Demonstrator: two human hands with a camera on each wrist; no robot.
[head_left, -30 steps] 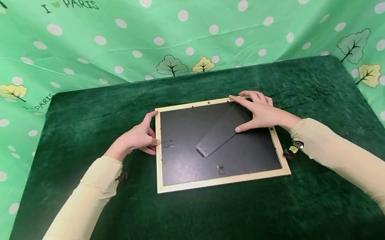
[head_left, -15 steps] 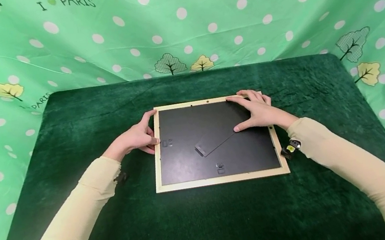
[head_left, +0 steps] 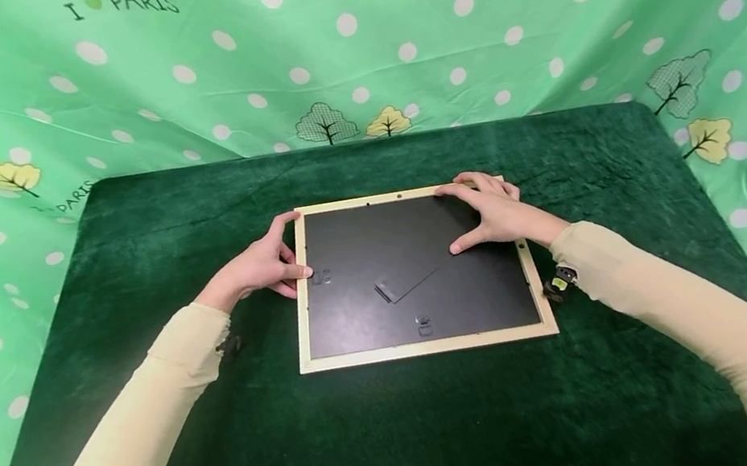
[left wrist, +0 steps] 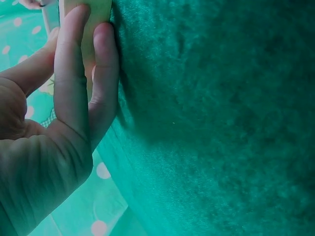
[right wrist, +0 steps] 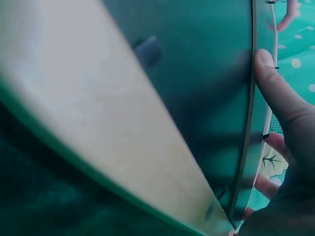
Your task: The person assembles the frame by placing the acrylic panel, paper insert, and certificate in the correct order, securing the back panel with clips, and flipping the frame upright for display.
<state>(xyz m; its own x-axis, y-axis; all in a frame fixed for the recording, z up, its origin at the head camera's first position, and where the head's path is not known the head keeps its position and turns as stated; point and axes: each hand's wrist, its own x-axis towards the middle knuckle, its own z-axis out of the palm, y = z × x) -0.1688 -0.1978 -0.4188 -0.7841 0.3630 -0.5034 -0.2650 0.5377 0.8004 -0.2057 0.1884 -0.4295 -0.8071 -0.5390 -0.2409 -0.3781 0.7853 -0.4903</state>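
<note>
A picture frame [head_left: 428,347] with a pale wooden rim lies face down, its black backing board [head_left: 366,324] upward. A black easel stand [head_left: 392,292] slants across the board. My left hand [head_left: 257,266] grips the left rim, index finger by the far corner and thumb on the edge. In the left wrist view, its other fingers rest against the frame's side [left wrist: 101,12]. My right hand [head_left: 498,211] spans the far right part, its thumb on the stand's edge and its fingers at the far rim. The right wrist view shows the near rim [right wrist: 98,98] blurred and close.
Dark green velvet cloth [head_left: 405,432] covers the table beneath the frame. Behind and beside it hangs a light green curtain [head_left: 178,109] with white dots and printed trees. Small metal hangers [head_left: 424,326] sit on the backing board.
The stand's pale sheen has faded, so it blends into the board. Both hands keep their places on the frame. The head view has shifted slightly.
</note>
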